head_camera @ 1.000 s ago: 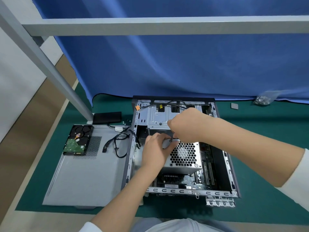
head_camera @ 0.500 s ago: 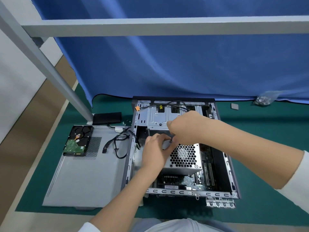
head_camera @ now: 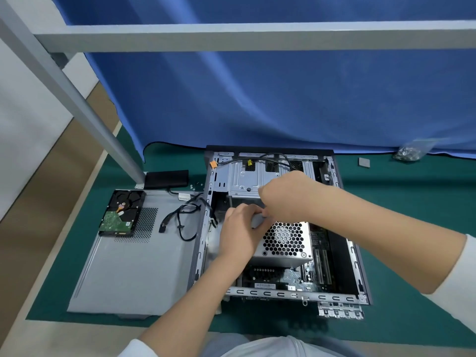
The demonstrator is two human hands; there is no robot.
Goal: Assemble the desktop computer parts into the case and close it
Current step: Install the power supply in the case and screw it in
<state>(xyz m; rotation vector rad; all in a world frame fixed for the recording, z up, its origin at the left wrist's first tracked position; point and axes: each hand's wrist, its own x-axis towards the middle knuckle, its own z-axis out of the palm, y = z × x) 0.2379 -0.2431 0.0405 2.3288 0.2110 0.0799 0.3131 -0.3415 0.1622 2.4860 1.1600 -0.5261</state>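
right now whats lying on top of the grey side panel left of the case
On the side panel lie a bare hard drive, over its vent holes at the far left corner, and loose black cables trailing from the case. The panel's underside is hidden.

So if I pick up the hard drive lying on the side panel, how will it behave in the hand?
The hard drive looks like a rigid metal block, so probably stiff and heavy for its size. It lies flat on the side panel, unlikely to roll. Its green circuit board faces up, likely fragile; better to grip the edges.

White sleeves pushed up both forearms, a white top, and grey-blue trousers below.
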